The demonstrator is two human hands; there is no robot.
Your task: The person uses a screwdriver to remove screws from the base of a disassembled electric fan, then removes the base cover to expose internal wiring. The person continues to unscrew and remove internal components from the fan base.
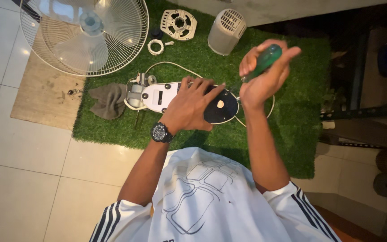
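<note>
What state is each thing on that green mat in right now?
Fan base: lying flat, pinned under the left hand.
Screwdriver: gripped in the right hand, tip angled down at the base.
Fan cage: closed around the blades, lying partly off the mat.
Motor cover: detached, lying apart.
Grey cloth: crumpled.

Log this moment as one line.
left hand: pressing fan base | right hand: gripping green-handled screwdriver | surface: green turf mat
</note>
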